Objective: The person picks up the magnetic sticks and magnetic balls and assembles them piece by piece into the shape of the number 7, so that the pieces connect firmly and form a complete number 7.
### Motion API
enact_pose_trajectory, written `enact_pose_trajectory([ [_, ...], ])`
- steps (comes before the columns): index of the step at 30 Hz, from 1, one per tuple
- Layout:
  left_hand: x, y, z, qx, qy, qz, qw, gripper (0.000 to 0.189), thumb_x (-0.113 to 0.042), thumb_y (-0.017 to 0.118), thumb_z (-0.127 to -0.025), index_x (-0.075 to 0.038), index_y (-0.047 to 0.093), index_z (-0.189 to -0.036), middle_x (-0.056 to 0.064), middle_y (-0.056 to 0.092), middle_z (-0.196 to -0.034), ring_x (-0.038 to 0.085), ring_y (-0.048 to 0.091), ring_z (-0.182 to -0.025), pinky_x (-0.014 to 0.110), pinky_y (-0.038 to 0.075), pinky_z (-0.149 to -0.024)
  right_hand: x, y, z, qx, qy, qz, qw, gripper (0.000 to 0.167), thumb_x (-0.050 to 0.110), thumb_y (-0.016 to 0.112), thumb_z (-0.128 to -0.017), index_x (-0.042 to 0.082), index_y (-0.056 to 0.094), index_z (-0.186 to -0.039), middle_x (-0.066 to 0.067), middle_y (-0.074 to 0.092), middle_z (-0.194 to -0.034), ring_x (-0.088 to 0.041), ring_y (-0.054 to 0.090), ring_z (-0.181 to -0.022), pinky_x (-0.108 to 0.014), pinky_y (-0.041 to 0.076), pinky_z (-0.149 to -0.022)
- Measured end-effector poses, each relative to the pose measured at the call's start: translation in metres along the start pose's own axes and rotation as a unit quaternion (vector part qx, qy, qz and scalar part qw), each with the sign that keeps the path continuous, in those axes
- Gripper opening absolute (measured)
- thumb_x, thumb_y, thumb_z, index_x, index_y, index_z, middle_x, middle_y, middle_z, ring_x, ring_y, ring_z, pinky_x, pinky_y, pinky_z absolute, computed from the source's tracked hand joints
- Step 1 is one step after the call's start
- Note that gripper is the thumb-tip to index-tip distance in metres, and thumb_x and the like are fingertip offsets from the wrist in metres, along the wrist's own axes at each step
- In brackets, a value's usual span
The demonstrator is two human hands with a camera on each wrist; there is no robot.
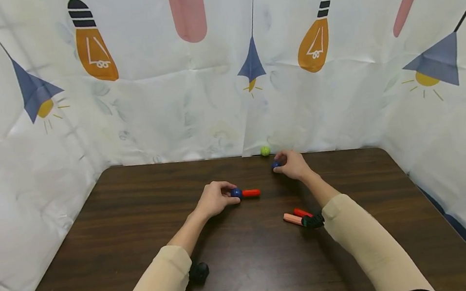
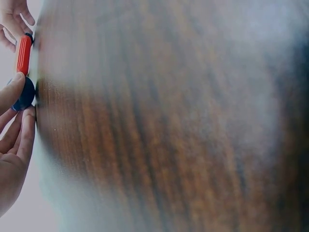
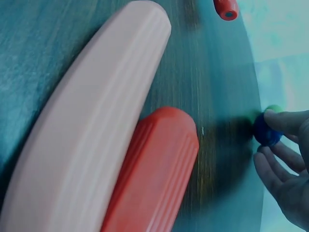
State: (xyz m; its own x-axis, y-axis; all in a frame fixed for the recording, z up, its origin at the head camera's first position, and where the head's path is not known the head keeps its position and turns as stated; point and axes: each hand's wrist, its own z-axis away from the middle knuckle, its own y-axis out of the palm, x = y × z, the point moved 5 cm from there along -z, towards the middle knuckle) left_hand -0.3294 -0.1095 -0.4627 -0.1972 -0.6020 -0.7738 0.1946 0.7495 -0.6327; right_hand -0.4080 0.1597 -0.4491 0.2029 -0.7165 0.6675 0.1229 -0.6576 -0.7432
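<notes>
Left blue ball: meeting one end of the red stick, pinched by fingers of the left hand.
Right blue ball: near the green ball, pinched by fingers of the right hand.
Rolling risk: if fingers loosen, either could run across the table.

Table: dark wood-grain surface, smooth, with a soft sheen toward the near edge. Between its centre and right edge, pink handle and red handle: plastic-looking, smooth, grooved lengthwise. Nearer the far edge, red rod: glossy, ribbed, plastic in appearance; adjoining blue ball: smooth. Beyond the far edge, sheet: thin, printed, creased; cloth or plastic indistinguishable.
</notes>
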Motion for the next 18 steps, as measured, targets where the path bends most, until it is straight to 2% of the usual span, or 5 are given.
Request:
enact_pose_trajectory([
  [11,0.001,-0.001,0.002,-0.001,-0.007,0.007,1.0000,0.033,-0.015,0.086,-0.086,-0.006,0.076,-0.116,0.002,0.071,-0.095,0.014,0.066,-0.086,0.034,0.056,-0.082,0.005,0.003,0.010,0.042,-0.018,-0.007,0.9989,0.038,0.015,0.069,-0.100,0.001,0.064,-0.134,-0.023,0.062,-0.131,-0.039,0.060,-0.120,-0.052,0.050,-0.097],
  [18,0.000,-0.001,0.002,0.001,-0.001,0.010,0.9999,0.034,-0.015,0.086,-0.086,-0.006,0.075,-0.117,0.003,0.071,-0.095,0.015,0.065,-0.085,0.035,0.056,-0.081,0.003,0.002,0.014,0.043,-0.021,-0.016,0.9987,0.039,0.015,0.068,-0.101,0.000,0.062,-0.137,-0.022,0.063,-0.131,-0.036,0.064,-0.115,-0.046,0.055,-0.088],
])
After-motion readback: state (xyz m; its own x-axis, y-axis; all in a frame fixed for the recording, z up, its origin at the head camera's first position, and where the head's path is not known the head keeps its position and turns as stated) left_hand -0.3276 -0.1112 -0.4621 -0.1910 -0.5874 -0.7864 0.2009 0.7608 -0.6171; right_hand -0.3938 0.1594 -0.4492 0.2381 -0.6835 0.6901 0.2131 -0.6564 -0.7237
